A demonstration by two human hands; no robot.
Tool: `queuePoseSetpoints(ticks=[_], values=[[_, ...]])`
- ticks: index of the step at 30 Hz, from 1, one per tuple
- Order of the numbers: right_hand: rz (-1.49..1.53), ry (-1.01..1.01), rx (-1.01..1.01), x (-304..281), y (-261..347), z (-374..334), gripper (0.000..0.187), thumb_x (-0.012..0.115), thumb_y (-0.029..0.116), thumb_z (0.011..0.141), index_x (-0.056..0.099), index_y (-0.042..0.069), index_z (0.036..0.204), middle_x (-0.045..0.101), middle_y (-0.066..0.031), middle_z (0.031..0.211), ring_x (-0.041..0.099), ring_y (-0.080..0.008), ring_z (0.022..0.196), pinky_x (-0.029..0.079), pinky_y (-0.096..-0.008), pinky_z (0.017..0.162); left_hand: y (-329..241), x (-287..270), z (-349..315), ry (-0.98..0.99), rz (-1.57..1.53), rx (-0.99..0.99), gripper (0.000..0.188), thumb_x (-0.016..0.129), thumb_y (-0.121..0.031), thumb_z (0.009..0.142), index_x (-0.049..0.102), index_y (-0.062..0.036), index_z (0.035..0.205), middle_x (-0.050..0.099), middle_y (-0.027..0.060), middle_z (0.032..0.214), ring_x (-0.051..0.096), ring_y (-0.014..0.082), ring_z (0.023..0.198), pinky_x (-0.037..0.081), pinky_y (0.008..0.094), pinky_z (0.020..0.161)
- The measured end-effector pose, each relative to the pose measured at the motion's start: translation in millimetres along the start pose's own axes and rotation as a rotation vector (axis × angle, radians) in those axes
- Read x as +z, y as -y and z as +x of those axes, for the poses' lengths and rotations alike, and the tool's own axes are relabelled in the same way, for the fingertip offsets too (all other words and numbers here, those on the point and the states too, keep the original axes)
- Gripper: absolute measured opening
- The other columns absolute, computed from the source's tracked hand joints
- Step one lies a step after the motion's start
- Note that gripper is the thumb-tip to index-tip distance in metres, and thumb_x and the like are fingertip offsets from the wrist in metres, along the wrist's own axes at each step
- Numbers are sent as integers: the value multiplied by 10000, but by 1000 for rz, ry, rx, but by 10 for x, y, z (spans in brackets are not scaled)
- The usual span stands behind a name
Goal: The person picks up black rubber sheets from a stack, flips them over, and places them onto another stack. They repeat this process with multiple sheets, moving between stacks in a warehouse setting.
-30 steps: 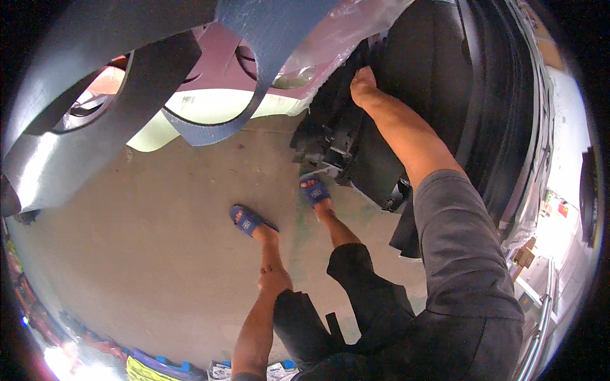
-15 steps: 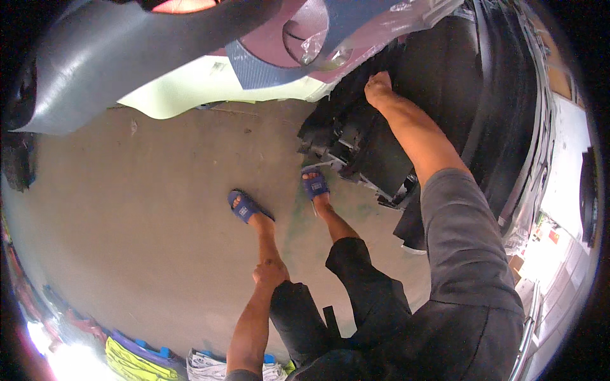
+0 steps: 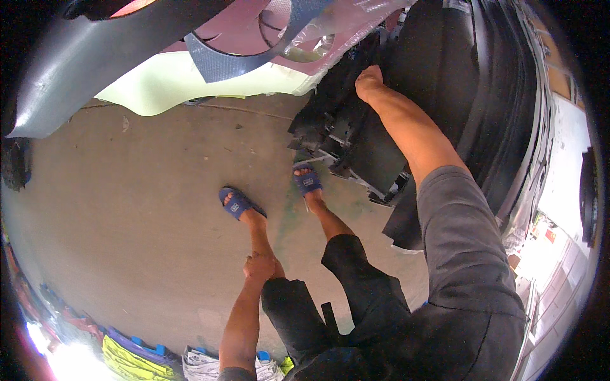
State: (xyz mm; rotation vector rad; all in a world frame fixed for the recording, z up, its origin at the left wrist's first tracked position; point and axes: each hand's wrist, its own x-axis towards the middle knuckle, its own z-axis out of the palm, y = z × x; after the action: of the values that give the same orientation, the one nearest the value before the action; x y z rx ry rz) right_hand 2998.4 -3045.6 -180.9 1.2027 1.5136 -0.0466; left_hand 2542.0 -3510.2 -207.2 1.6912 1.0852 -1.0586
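My right arm reaches forward to a thick stack of large black sheets (image 3: 426, 82) at the right, whose near left edges are ragged and uneven. The fingers of my right hand (image 3: 369, 84) are curled in at the stack's left side, closed over a black sheet's edge; the fingertips are hidden. My left hand (image 3: 259, 267) hangs low in front of my left shin, beside the knee. Its fingers look loosely closed, with nothing visible in them. I cannot tell whether it touches the leg.
Large coloured sheets hang across the top: a grey one (image 3: 127, 57), a pale green one (image 3: 159, 86), a blue one with a round cutout (image 3: 222, 63) and a maroon one under clear plastic. My blue slippers (image 3: 239, 203) stand on the concrete floor (image 3: 140, 209). Folded yellow material (image 3: 136, 360) lies behind.
The view has shifted slightly, so the hanging sheets and my feet appear further left. My right hand stays closed at the black stack, and my left hand stays by the shin.
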Motion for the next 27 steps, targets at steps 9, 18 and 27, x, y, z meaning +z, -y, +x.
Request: queuePoseSetpoints(ticks=[9,18,27], values=[[62,12,124,232,77,325,334,609,223,964,741,229,1271,702,4,1326,661,-215,1225,494,-393,954,-14,-4,13,38,-19,85,486,536,-453,977,733,-53,1169,651,204,1313,657,419,1131,571,480,934],[93,-115,-85,121,-14,-207,297,564,182,930,771,140,1139,693,-166,1276,650,-316,1198,507,-480,938,-22,-354,-528,-252,-428,-182,391,530,-377,967,748,-70,1073,695,221,1186,683,403,1064,573,513,865],[393,-338,-624,-1061,590,-2499,320,578,218,917,658,18,1154,622,-229,1201,596,-417,1092,484,-549,930,297,555,-2153,-464,-1295,-637,418,490,-345,963,713,7,1011,695,249,1112,629,453,1102,514,537,957]])
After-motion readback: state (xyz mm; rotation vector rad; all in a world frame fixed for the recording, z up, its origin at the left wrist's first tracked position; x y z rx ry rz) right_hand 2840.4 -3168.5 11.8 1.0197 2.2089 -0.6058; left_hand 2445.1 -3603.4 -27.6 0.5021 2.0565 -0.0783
